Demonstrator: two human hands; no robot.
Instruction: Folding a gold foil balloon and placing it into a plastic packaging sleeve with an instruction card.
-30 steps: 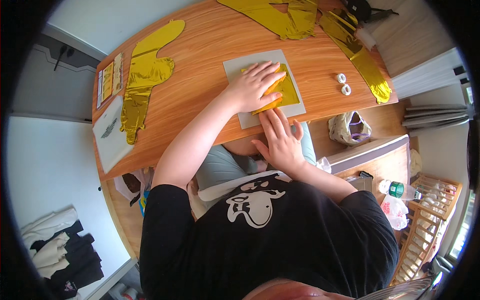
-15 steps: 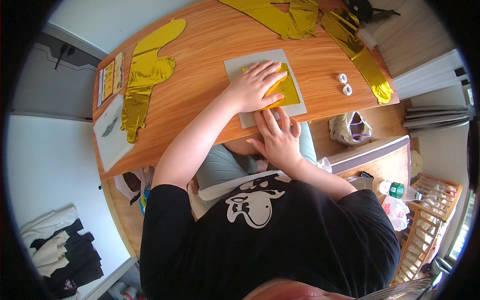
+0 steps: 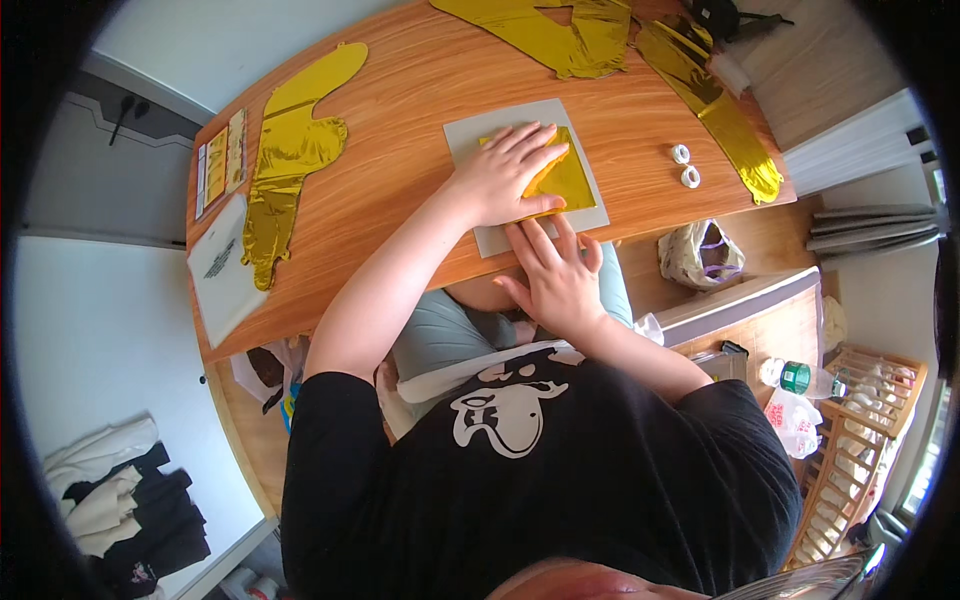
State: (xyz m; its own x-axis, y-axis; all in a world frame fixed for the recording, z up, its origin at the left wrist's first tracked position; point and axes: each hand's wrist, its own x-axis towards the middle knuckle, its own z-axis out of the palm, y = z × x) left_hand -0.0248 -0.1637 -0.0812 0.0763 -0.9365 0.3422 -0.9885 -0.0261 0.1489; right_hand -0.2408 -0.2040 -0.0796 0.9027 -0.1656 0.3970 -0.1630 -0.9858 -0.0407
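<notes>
A folded piece of gold foil (image 3: 575,190), which looks like a flat foil balloon, lies on a grey board (image 3: 467,130) near the table's front edge. My left hand (image 3: 505,178) rests flat across the foil's left part, fingers spread and thumb along its near edge, hiding much of it. Close below, my right hand (image 3: 560,278) has its fingers stretched out, with their tips on the near strip of the board beside the foil's near edge. Neither hand is wrapped around anything.
On the wooden table (image 3: 400,150), flat gold foil balloons lie at the left (image 3: 300,150), the back (image 3: 590,45) and the right (image 3: 715,110). Two small white rolls (image 3: 690,177) sit right of the board. A clear plastic sleeve (image 3: 220,270) and a printed card (image 3: 218,165) lie at the left edge.
The foil flap by my left thumb now lies flatter, and the thumb has moved slightly down and left. My right hand stays almost in place.
</notes>
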